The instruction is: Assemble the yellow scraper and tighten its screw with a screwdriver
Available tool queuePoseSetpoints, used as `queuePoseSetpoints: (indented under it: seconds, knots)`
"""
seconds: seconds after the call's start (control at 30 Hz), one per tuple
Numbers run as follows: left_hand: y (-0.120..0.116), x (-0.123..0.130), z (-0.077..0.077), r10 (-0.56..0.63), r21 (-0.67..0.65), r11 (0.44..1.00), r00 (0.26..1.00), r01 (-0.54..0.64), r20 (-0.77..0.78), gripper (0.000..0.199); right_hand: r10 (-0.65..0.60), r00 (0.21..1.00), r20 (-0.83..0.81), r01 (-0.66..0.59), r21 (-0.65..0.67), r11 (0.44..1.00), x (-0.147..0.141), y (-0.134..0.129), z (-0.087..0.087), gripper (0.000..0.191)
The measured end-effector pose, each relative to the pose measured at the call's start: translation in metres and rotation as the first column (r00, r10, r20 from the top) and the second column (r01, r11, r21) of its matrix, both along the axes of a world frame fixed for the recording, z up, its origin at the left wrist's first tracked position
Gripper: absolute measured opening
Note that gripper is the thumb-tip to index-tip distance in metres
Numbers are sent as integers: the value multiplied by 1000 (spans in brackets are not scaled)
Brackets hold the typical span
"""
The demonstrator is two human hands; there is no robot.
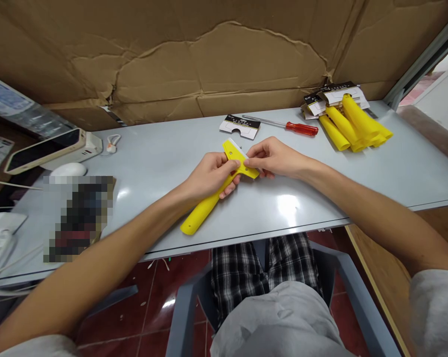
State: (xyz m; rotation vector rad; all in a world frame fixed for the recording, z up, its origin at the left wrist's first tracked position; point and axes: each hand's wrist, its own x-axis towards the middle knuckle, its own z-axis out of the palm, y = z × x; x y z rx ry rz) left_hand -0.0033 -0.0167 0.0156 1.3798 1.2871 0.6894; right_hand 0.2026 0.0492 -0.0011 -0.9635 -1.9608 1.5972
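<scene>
A yellow scraper [208,207] with a long handle lies slanted over the tabletop, its wide head at the upper right. My left hand [209,174] is wrapped round the neck of the scraper, thumb pressed on the head. A pale strip, which looks like a blade [237,148], runs along the head's far edge. At that edge my right hand [272,157] is closed, its thumb on the head and some fingertips hidden beneath. Just beyond the hands lie a black and white card sleeve [240,127] and a screwdriver [301,129] with a red handle.
Several yellow scrapers [352,126] with card sleeves are heaped at the back right of the table [406,168]. A phone [45,148], a white mouse [68,170], cables and a blurred-out item [78,218] are on the left. Cardboard [216,59] stands behind.
</scene>
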Motion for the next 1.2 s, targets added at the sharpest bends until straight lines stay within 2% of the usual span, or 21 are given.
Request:
queuePoseSetpoints:
  seconds: [0.1,0.17,0.23,0.3,0.37,0.43,0.57,0.77,0.97,1.2]
  knots:
    - [1,0,0,7,4,1000,1000,-7,-5,42,-55,998,35,53,71,996,6,3,4,22]
    - [3,-1,0,21,2,1000,1000,-21,-10,43,-151,987,47,139,188,972,14,9,9,28]
    - [4,-1,0,28,-7,1000,1000,-28,-8,44,-271,961,65,229,368,901,27,18,14,31]
    - [5,-1,0,29,-13,999,1000,-29,9,44,-380,920,99,268,546,793,40,29,18,30]
    - [5,-1,0,37,-15,999,999,-36,34,43,-469,873,133,263,680,684,53,40,21,27]
    - [4,-1,0,48,-18,999,997,-48,52,42,-512,838,188,220,743,632,63,49,20,23]
    - [3,-1,1,41,-17,999,999,-41,31,42,-466,824,323,74,754,653,73,61,13,15]
    - [4,-2,-1,11,-18,1000,999,-11,-38,47,-317,845,431,-94,702,706,73,63,5,19]
    - [4,-2,-1,-8,-28,1000,995,6,-102,45,-159,875,457,-174,604,778,70,58,9,14]
    - [3,-5,-4,-49,-24,999,987,46,-150,41,-116,890,442,-207,616,760,65,56,7,14]
